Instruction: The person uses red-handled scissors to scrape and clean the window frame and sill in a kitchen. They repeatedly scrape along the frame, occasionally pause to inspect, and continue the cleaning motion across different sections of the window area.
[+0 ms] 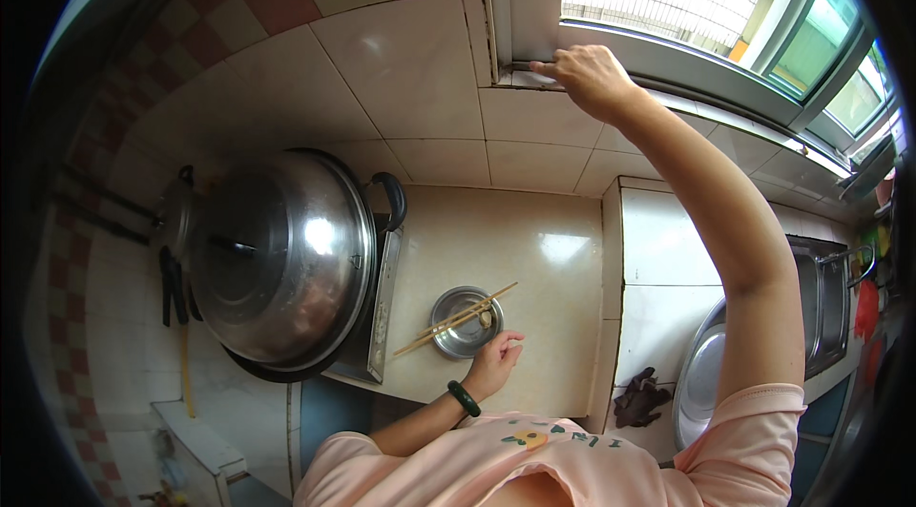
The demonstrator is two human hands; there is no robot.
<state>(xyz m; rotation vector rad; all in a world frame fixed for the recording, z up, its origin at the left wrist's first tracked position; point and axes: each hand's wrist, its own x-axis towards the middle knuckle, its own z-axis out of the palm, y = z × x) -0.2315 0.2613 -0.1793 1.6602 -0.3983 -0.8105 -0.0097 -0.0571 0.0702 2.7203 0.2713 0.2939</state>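
Observation:
My right hand (590,81) is stretched out to the window ledge, its index finger at the corner of the sliding window's bottom track (526,70). Its other fingers are curled, and I cannot see whether anything is in them. With a dark green bangle at the wrist, my left hand (495,364) hovers at the near right rim of a small stainless steel bowl (444,312), fingers loosely bent and nothing visible in them. A pair of wooden chopsticks (429,337) lies across the bowl. One small pale lump (486,319) is inside it.
To the left, a large wok with a domed metal lid (286,221) sits on a gas stove (383,314), its handle toward the tiled wall. On the raised white-tiled counter at right are a dark crumpled cloth (642,400) and a big metal basin (698,378). A sink (823,292) lies beyond.

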